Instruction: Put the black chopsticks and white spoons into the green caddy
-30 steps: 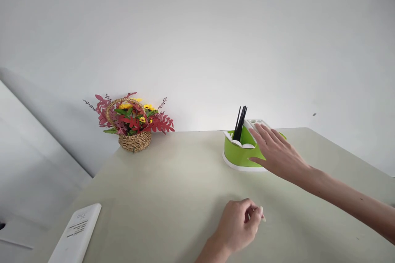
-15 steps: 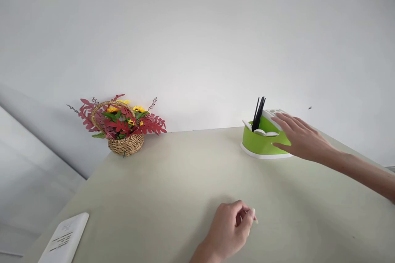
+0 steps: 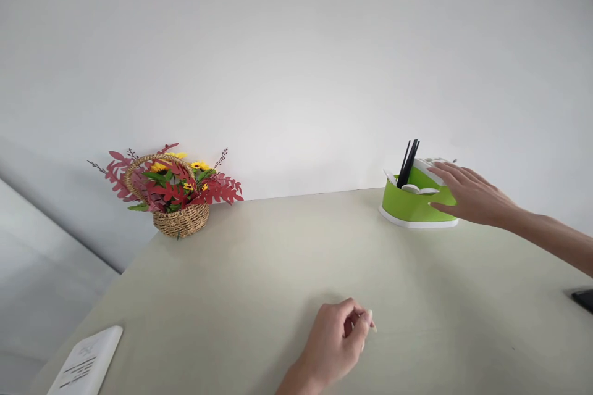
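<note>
A green-and-white utensil caddy (image 3: 405,210) stands at the back right of the table, against the wall. Black chopsticks (image 3: 407,166) lean upright in it, and rounded white utensil ends, likely spoons (image 3: 410,188), show above its rim. Around the caddy's right end is my right hand (image 3: 477,194), thumb across the front and fingers stretched over the white top. Its exact contact on the far side is hidden. Low in the middle of the view, my left hand (image 3: 336,336) is curled closed just over the tabletop, with nothing visible in it beyond its own fingertips.
At the back left sits a wicker basket (image 3: 183,222) of red leaves and yellow flowers. A white slotted device (image 3: 86,364) lies at the front left edge of the table (image 3: 259,259). The corner of a dark object (image 3: 584,299) shows at the right.
The caddy has shifted to the right together with my right hand. My left hand keeps its curled pose. The view has turned slightly, and the dark object at the right has come into sight.
</note>
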`<state>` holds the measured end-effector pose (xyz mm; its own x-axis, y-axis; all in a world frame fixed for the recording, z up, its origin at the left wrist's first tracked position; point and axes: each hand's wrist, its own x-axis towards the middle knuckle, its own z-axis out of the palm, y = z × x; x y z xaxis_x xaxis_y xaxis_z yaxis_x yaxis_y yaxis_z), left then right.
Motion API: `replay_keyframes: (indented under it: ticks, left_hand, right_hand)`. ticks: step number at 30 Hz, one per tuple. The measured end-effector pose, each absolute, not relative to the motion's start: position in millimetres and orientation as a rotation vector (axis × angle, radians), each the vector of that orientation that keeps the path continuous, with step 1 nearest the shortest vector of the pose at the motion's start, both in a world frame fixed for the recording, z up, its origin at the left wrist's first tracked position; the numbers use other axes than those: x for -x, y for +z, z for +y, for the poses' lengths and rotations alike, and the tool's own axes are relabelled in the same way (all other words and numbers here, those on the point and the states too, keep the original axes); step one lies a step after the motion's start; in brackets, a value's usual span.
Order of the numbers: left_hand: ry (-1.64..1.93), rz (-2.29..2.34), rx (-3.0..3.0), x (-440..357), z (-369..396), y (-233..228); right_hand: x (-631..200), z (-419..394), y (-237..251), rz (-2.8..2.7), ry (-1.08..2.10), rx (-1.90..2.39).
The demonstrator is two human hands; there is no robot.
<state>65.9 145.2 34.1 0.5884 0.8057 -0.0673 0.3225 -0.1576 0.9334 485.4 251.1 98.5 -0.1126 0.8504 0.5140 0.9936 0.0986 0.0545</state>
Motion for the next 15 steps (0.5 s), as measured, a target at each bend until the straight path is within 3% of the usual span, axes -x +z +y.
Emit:
replay_keyframes:
  ticks: [4, 8, 15]
  left_hand:
    - [0.548, 0.931, -1.733, -65.9, 146.2, 36.2]
    - [0.560, 0.917, -1.698, -64.3, 147.8, 38.1]
    - [0.734, 1.035, -1.697, -64.8, 156.6, 37.4]
  right_hand:
    - [-448.7, 230.8, 97.8, -1.919, -0.646, 1.716]
    - [-390.9, 202.6, 66.8, -1.905, -0.624, 1.499]
    - [-314.9, 194.1, -5.8, -2.094, -0.002, 1.607]
